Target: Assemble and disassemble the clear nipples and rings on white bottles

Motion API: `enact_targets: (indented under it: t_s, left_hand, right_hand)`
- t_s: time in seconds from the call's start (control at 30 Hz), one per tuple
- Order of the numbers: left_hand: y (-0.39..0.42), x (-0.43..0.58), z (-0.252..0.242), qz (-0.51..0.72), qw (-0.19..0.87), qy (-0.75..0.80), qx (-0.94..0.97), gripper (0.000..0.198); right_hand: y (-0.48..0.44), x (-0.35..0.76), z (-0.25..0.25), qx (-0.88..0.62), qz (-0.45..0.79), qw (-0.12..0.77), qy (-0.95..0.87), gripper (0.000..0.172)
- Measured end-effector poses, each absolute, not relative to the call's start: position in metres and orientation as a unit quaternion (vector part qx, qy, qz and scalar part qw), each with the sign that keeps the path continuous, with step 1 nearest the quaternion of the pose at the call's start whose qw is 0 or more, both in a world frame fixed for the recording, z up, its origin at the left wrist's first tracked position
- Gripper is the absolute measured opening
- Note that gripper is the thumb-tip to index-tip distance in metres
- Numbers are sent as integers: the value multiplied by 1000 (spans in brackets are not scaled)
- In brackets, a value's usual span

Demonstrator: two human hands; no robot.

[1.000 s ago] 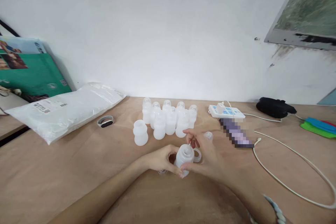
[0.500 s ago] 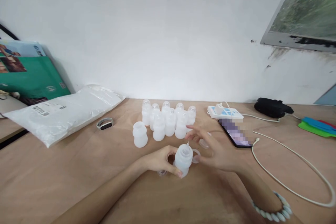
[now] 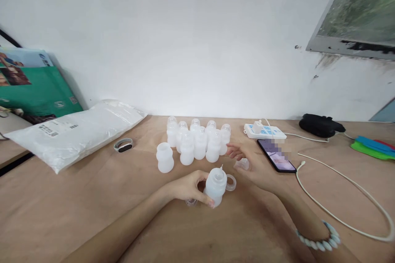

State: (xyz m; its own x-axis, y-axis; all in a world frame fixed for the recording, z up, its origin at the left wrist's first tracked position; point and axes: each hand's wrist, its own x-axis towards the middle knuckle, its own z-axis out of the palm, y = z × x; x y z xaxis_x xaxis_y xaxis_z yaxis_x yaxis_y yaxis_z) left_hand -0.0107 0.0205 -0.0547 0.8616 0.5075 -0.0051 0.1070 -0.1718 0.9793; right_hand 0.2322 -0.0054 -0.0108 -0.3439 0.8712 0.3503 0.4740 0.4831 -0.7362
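My left hand (image 3: pixel 188 188) is wrapped round a small translucent white bottle (image 3: pixel 216 187) with a teat on top, held upright on the wooden table (image 3: pixel 92 197). A clear ring (image 3: pixel 230 182) lies just right of the bottle. My right hand (image 3: pixel 251 164) is further out, fingers curled over a clear dome cap (image 3: pixel 242 164) on the table. Whether it grips the cap is hard to tell. Behind stands a cluster of several capped bottles (image 3: pixel 199 141), with one open bottle (image 3: pixel 164 157) at their left. A small clear piece (image 3: pixel 190 202) lies below my left hand.
A white plastic bag (image 3: pixel 74 131) and a wristband (image 3: pixel 123 145) lie at the left. A phone (image 3: pixel 277 160), power strip (image 3: pixel 264 131), white cable (image 3: pixel 342 209) and black object (image 3: pixel 321 125) occupy the right. Green folders (image 3: pixel 373 148) lie far right.
My right hand left the bottle's top and moved right and away to the clear dome cap. My left hand kept hold of the bottle.
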Motion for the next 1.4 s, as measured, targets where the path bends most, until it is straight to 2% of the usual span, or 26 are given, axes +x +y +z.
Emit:
enact_targets:
  t_s: [0.13, 0.27, 0.33, 0.47, 0.57, 0.63, 0.77, 0.83, 0.9, 1.0, 1.2, 1.4]
  left_hand:
    - [19, -10, -53, 167, 619, 193, 743, 40]
    - [19, -11, -53, 147, 624, 217, 736, 41]
    - [19, -11, -55, 142, 622, 222, 738, 41]
    - [19, -11, -53, 149, 611, 211, 749, 44]
    - [18, -16, -34, 146, 614, 203, 748, 46]
    - [20, -26, -13, 210, 606, 185, 745, 45]
    - [36, -64, 27, 426, 572, 182, 677, 55]
    - [52, -88, 34, 550, 479, 215, 650, 59]
    - [67, -113, 29, 599, 389, 293, 636, 52]
    - [84, -143, 6, 563, 354, 396, 633, 43]
    - [94, -163, -30, 410, 399, 454, 683, 37]
    - [93, -151, -32, 364, 422, 429, 711, 55]
  right_hand:
    - [-27, 211, -2, -387, 348, 299, -800, 57]
    - [-37, 191, -1, -422, 347, 308, -779, 35]
    - [-35, 190, -2, -413, 355, 357, -759, 28]
    - [-24, 202, -6, -405, 336, 504, -685, 32]
    - [-17, 208, -9, -426, 326, 554, -637, 34]
    - [-15, 209, -10, -442, 324, 562, -620, 36]
    - [-15, 208, -8, -450, 326, 551, -622, 36]
    - [-16, 207, -8, -451, 330, 543, -627, 36]
    - [-16, 207, -9, -452, 332, 538, -629, 37]
    - [-14, 208, -10, -454, 329, 537, -630, 37]
    - [-12, 206, -10, -458, 321, 525, -642, 33]
    - [-16, 202, -9, -469, 322, 492, -659, 29]
